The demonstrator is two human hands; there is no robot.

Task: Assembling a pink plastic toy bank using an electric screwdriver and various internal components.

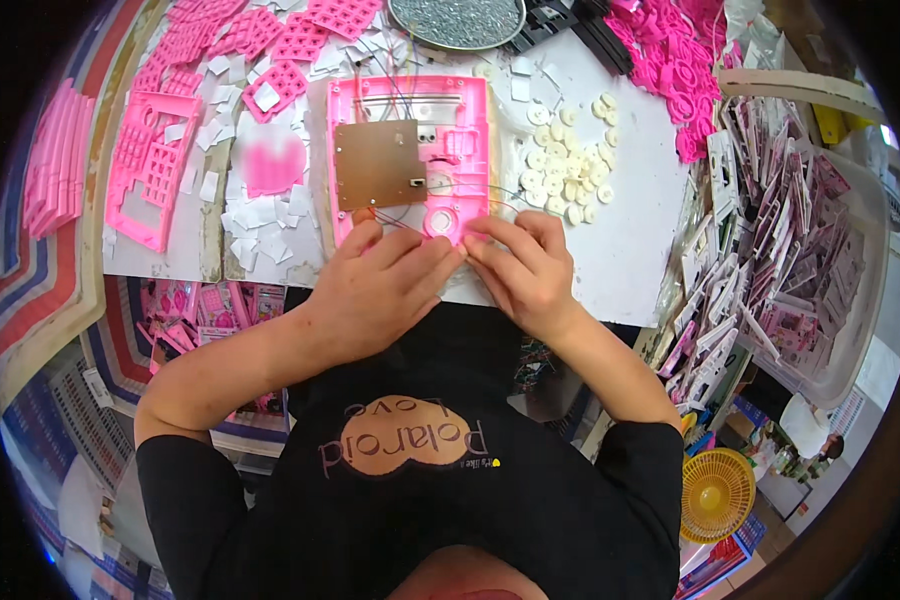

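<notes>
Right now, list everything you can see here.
Table: one, white, centre.
Case: one, pink, table centre.
Board: one, brown, over case.
Wires: several, mostly dark, around board.
Discs: many, cream, right of case.
Tray: one, silver, table's far side.
Metal pieces: many, grey, in tray.
Grids: several, pink, upper left.
Paper pieces: many, white, left of case.
Frame: one, pink, table's left.
Plastic parts: many, pink, upper right.
Piled panels: many, white and pink, right.
Basket: one, yellow, lower right.
Person: one, white top, background right.
Left hand: one, bare, case's near edge.
Right hand: one, bare, case's near edge.
</notes>
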